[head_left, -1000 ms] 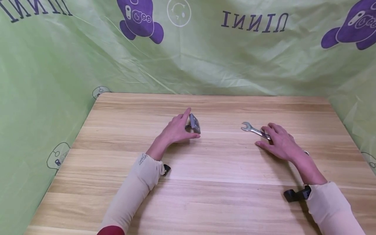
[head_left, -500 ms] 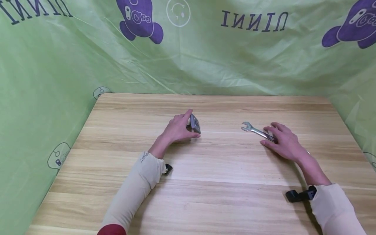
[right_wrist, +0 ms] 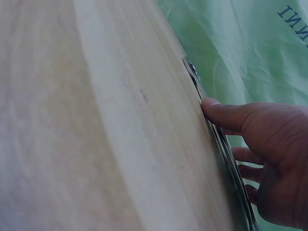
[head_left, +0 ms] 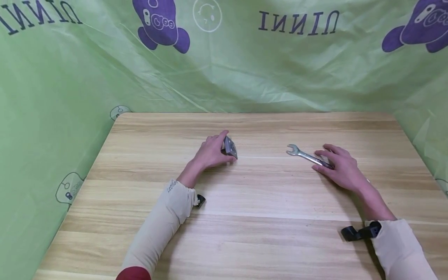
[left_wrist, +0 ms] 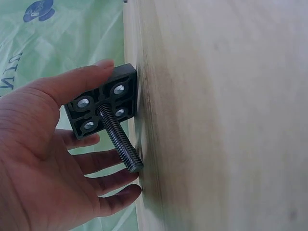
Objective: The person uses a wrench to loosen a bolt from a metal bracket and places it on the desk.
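A dark grey square plate with a threaded metal rod (head_left: 229, 147) is on the left of the scene, toward the far edge of the pale wood-grain bench (head_left: 245, 233). The left hand (head_left: 209, 152) pinches it, thumb and forefinger clamped on opposite edges; the other fingers spread loosely beneath the rod, which points back toward the palm. The plate stands tilted up on edge; whether it touches the bench I cannot tell.

Well apart to the right, a shiny silver metal wrench with a forked end (head_left: 308, 156) lies on the bench, fork to the left. The right hand (head_left: 342, 167) is over its near right part, thumb and fingers apart on either side of the shaft; how firmly they touch it is unclear.

The plate piece looks stiff and is probably weighted toward its rod, so opposite plate edges suit a pinch. The wrench should be rigid, dense and rather slippery; gripping mid-shaft would balance it best, though lying low makes getting fingers underneath awkward.
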`<state>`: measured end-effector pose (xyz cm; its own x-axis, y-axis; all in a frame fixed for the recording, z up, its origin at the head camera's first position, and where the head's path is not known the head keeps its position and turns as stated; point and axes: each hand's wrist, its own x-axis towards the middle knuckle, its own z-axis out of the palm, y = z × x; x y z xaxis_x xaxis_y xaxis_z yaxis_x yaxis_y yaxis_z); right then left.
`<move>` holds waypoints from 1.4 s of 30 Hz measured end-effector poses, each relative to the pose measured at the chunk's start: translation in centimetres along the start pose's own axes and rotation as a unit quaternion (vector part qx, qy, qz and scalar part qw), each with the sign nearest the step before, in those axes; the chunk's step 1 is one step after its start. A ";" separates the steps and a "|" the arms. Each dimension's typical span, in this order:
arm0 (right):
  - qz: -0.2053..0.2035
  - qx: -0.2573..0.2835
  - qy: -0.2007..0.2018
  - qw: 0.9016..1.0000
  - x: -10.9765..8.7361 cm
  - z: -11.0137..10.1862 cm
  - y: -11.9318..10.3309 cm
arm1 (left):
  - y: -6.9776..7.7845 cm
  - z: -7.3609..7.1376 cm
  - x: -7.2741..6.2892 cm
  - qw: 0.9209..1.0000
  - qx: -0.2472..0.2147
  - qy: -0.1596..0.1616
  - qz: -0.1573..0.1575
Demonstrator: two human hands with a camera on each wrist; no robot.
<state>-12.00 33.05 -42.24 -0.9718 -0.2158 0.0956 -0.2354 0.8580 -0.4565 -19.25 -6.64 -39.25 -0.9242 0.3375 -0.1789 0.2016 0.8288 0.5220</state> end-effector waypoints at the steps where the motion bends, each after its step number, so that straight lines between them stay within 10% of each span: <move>1: 0.000 0.000 0.002 1.000 0.0 0.0 0.0 | 0.0 0.0 0.0 1.000 -0.004 -0.001 -0.002; 42: -0.011 0.053 0.123 0.991 0.0 1.9 0.4 | -0.1 0.3 0.4 0.999 -0.051 0.001 0.008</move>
<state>-12.00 32.48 -44.08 -0.9442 -0.1020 0.3130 -0.2656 0.7979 -0.5411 -19.57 -6.46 -39.65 -0.9219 0.3496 -0.1673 0.1830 0.7732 0.6071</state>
